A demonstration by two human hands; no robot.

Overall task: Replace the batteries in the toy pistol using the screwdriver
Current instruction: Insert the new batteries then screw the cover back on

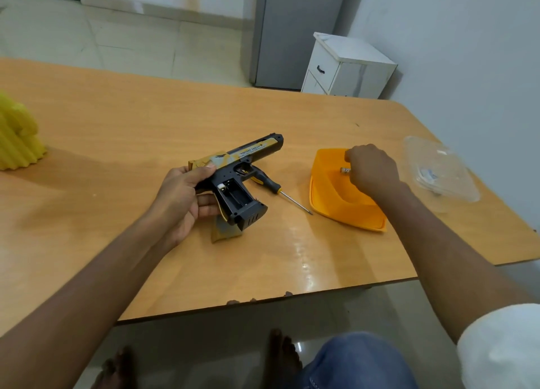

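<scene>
One battery (pixel 345 170) is pinched in the right hand (pixel 371 171) over the orange tray (pixel 330 201), at 3 o'clock from the toy pistol (pixel 233 178). Left hand (pixel 184 195) grasps the pistol; its open battery slot looks nearly empty. Screwdriver (pixel 280 190) lies on the table (pixel 146 111). Filling and closing remain.

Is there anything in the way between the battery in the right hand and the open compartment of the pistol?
Nothing visible blocks it. The battery, held by the right hand over the orange tray, has open table up to the battery compartment. Only the screwdriver lies flat there, easily passed over.
</scene>
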